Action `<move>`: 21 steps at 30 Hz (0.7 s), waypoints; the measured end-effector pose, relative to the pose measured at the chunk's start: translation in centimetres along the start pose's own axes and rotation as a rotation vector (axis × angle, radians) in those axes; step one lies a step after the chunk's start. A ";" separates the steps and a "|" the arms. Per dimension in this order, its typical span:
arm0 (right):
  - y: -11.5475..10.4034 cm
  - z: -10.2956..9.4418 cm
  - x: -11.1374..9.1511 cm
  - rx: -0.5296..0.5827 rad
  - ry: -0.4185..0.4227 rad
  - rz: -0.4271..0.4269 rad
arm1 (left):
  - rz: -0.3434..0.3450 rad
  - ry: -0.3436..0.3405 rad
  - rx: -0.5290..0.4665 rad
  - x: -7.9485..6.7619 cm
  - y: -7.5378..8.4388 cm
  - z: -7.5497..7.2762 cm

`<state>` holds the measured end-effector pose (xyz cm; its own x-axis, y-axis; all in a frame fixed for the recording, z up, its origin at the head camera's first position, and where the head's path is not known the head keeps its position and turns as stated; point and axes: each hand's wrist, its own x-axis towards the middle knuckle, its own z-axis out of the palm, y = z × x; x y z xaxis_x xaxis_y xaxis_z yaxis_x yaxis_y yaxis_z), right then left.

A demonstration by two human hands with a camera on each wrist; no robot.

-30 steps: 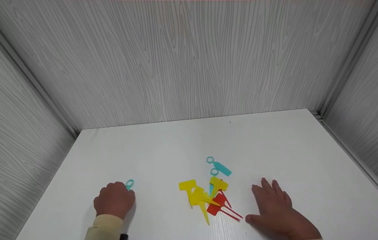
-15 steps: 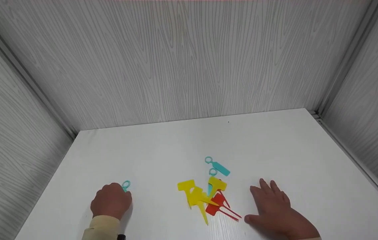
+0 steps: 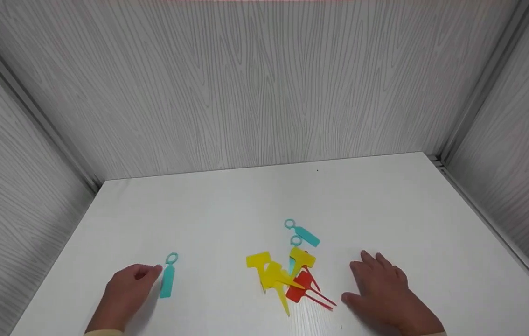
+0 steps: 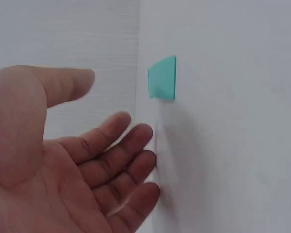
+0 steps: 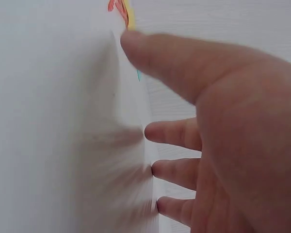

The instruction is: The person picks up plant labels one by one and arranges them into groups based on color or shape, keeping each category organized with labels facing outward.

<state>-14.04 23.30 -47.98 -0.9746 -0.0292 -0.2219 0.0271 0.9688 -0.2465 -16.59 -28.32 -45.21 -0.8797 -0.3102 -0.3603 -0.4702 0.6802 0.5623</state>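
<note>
A teal tag with a ring end (image 3: 167, 281) lies flat on the left part of the white table. My left hand (image 3: 127, 291) is just left of it, thumb and fingers apart and nothing between them; the left wrist view shows the tag (image 4: 163, 79) beyond the fingertips. On the right, my right hand (image 3: 381, 294) has its fingers spread and fingertips down at the tabletop, holding nothing. Between the hands lies a loose pile of yellow T-shaped plant labels (image 3: 274, 275) and red tags with thin stems (image 3: 297, 294). Another teal ring tag (image 3: 307, 236) lies behind the pile, and one more is partly covered.
The white table (image 3: 227, 210) is enclosed by grey wood-grain panels at the back (image 3: 246, 84), left (image 3: 8, 140) and right (image 3: 516, 126). A metal rail (image 3: 483, 212) runs along the table's right edge.
My left hand has let go of the teal tag and drawn back to the left, leaving the whole tag in view. The right hand stays in nearly the same place.
</note>
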 end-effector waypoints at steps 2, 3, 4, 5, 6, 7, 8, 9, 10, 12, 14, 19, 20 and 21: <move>-0.5 -0.3 0.1 0.005 0.020 0.011 | 0.000 -0.022 -0.089 0.3 -1.3 -0.3; -0.7 -0.4 0.2 0.018 0.030 0.026 | 0.007 -0.031 -0.138 0.5 -1.8 -0.3; -1.0 -0.6 0.3 0.035 0.041 0.041 | 0.013 -0.039 -0.187 0.6 -2.2 -0.2; -1.2 -0.8 0.5 0.046 0.050 0.061 | 0.030 -0.044 -0.225 0.8 -2.6 -0.1; -1.5 -1.0 0.7 0.051 0.055 0.081 | 0.046 -0.051 -0.257 1.0 -2.8 0.2; -1.4 -1.3 1.0 0.063 0.061 0.095 | 0.070 -0.059 -0.274 0.8 -2.7 0.6; -1.4 -1.5 1.4 0.070 0.066 0.108 | 0.100 -0.064 -0.280 0.7 -2.6 1.1; -1.3 -1.8 1.9 0.076 0.072 0.114 | 0.135 -0.067 -0.274 0.6 -2.4 1.6; -1.3 -2.2 2.4 0.074 0.073 0.111 | 0.170 -0.071 -0.262 0.6 -2.2 2.1; -1.3 -3.0 3.7 0.071 0.069 0.097 | 0.255 -0.073 -0.228 0.5 -1.7 2.9; -1.4 -3.9 5.1 0.082 0.067 0.084 | 0.346 -0.069 -0.212 0.4 -1.3 3.6; -1.5 -5.2 8.1 0.110 0.071 0.070 | 0.526 -0.042 -0.148 0.2 -0.1 5.2; -1.4 -5.3 8.5 0.106 0.069 0.061 | 0.537 -0.038 -0.128 0.1 0.1 5.5; -1.4 -5.3 8.8 0.103 0.068 0.055 | 0.545 -0.032 -0.105 0.0 0.4 5.7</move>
<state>-23.85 23.04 -44.57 -0.9838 0.0436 -0.1738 0.1003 0.9379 -0.3322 -16.35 -24.26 -49.29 -0.9958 0.0894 -0.0184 0.0460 0.6660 0.7445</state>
